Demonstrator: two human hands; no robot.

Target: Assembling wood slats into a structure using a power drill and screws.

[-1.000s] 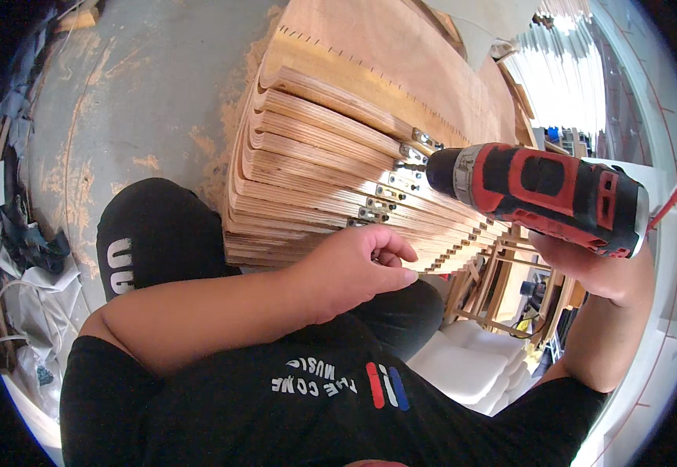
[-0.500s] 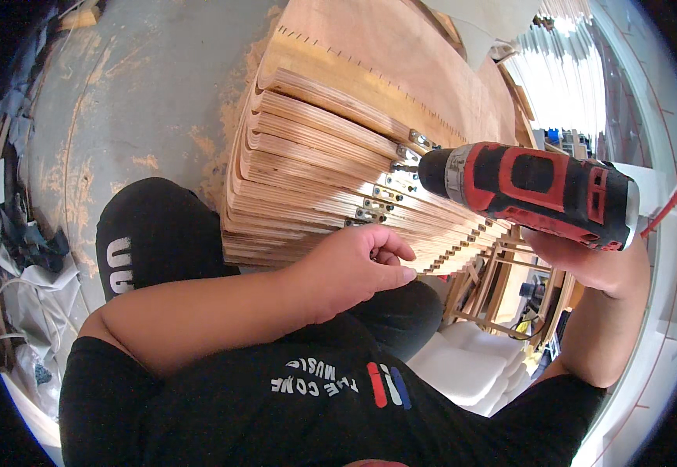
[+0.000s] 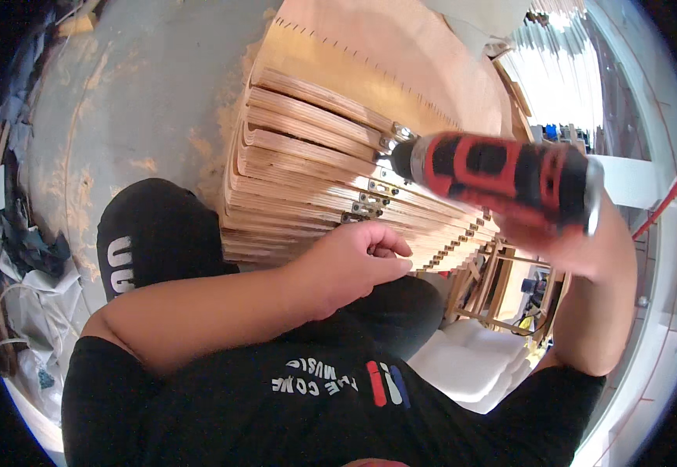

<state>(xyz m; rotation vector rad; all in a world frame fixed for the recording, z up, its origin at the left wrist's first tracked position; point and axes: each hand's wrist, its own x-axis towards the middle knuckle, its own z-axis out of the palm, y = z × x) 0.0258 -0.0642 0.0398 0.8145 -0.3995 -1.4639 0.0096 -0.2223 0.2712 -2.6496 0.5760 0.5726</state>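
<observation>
A red and black cordless drill (image 3: 502, 173) is gripped by my right hand (image 3: 552, 243), both slightly blurred. Its chuck points left, with the tip at a small metal bracket (image 3: 387, 145) on the edge of a stack of plywood panels (image 3: 307, 128). More metal brackets (image 3: 369, 202) with dark screws line the panel edges below. My left hand (image 3: 352, 257) stays beside the lower stack edge, its fingers curled in toward the thumb. Whatever lies inside those fingers is hidden.
Sawdust patches mark the grey floor (image 3: 159, 86) at left. White cushion-like pads (image 3: 467, 362) and a wooden frame (image 3: 502, 300) stand at lower right. A red hose (image 3: 669, 194) runs along the right side. Crumpled plastic sheeting (image 3: 38, 311) lies far left.
The drill and my right hand have moved left. The upper panels with their brackets have shifted slightly left and away from me. My left hand has hardly moved.
</observation>
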